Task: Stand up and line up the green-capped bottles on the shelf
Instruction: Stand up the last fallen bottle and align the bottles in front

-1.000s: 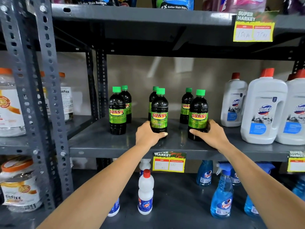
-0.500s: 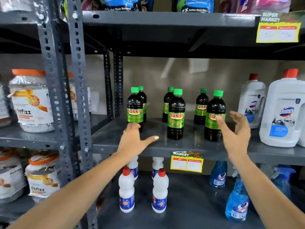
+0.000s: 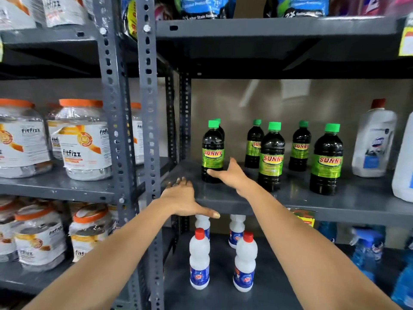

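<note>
Several dark "SUNNY" bottles with green caps stand upright in two rows on the grey shelf (image 3: pixel 357 203). The front row holds a left bottle (image 3: pixel 213 151), a middle bottle (image 3: pixel 271 157) and a right bottle (image 3: pixel 326 159). Behind them stand others (image 3: pixel 254 143) (image 3: pixel 300 145), and one more is mostly hidden behind the left front bottle. My right hand (image 3: pixel 231 176) is spread, its fingertips at the lower part of the left front bottle, not closed around it. My left hand (image 3: pixel 184 198) hovers flat and empty over the shelf's front left corner.
White jugs (image 3: pixel 374 142) with red caps stand at the shelf's right end. A perforated steel upright (image 3: pixel 148 108) borders the left. Clear "fitfizz" jars (image 3: pixel 83 139) fill the neighbouring rack. Small white bottles (image 3: pixel 199 260) and blue spray bottles (image 3: pixel 366 249) stand on the shelf below.
Both hands let go of the middle and right front bottles and moved left. My right hand now reaches the left front bottle. The view has swung left.
</note>
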`<state>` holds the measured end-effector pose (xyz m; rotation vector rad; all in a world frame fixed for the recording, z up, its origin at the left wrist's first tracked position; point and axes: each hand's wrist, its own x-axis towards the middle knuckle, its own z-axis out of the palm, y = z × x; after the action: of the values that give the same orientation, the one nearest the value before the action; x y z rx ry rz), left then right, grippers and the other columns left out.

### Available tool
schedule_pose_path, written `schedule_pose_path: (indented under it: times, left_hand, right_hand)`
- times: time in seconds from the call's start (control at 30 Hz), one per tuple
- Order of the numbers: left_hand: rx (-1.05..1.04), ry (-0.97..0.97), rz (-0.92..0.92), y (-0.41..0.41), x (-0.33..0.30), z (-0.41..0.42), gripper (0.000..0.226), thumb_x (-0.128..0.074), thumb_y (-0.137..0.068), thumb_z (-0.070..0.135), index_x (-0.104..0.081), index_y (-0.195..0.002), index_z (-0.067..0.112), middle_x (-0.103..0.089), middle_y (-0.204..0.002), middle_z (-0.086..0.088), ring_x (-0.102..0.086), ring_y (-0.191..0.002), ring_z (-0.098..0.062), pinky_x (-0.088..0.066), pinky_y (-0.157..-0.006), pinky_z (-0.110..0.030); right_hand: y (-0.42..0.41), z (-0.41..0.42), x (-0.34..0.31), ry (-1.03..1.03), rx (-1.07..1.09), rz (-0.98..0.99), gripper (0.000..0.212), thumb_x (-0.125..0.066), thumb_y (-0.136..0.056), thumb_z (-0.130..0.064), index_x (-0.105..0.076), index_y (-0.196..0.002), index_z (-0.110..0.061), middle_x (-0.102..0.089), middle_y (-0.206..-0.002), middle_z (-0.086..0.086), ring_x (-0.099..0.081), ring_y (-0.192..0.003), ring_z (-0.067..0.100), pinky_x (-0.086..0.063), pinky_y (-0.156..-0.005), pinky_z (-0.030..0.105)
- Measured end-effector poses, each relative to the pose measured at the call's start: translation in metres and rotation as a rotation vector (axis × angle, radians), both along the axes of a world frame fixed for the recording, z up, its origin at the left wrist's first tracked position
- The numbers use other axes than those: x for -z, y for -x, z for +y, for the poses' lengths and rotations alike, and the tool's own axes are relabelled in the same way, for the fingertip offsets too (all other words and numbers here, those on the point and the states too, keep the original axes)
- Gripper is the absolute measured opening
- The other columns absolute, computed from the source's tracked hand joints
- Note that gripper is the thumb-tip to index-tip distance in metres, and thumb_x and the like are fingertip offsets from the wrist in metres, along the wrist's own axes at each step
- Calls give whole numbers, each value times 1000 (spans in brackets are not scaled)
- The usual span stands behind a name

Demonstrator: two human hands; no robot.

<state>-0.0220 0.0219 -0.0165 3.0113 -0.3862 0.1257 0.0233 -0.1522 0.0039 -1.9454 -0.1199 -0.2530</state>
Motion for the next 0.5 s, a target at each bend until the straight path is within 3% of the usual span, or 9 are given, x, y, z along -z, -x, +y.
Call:
schedule_pose_path:
  times: [0.07, 0.17, 0.27, 0.5]
  left_hand:
    - [7, 25, -12, -1, 2, 0, 152, -55, -38, 100, -12, -154, 11, -16, -161, -13, -17, -146, -29, -26, -114, -42]
    - [4, 25, -21, -3, 3, 2, 154, -53, -37, 101, -10, -154, 10, -15, -161, -15, -18, -146, -30, -25, -114, -43]
    - [10, 14, -38, -3, 4, 1, 154, -52, -39, 101, -9, -153, 8, -16, -160, -17, -19, -145, -33, -25, -112, -44]
    - [34, 2, -72, -1, 5, 1, 146, -51, -44, 100, -14, -153, 9, -25, -157, -18, -26, -142, -33, -28, -110, -45]
  right_hand:
    - [-11, -3, 2, -3, -18, 9, 79, -82, -75, -27, -38, -140, -12, -53, -131, -2, -49, -125, 23, -38, -89, 29]
    - [-18, -1, 5, 35, -11, -22, 61, -80, -77, -23, -52, -130, -13, -62, -129, 5, -56, -120, 24, -45, -100, 38]
    - [-14, 0, 7, 69, 8, -45, 65, -81, -75, -26, -52, -132, -14, -63, -128, 5, -57, -119, 23, -44, -102, 42]
    - [-1, 7, 9, 98, -76, -84, 68, -82, -75, -26, -50, -133, -14, -62, -131, 5, -57, -120, 21, -44, -103, 39]
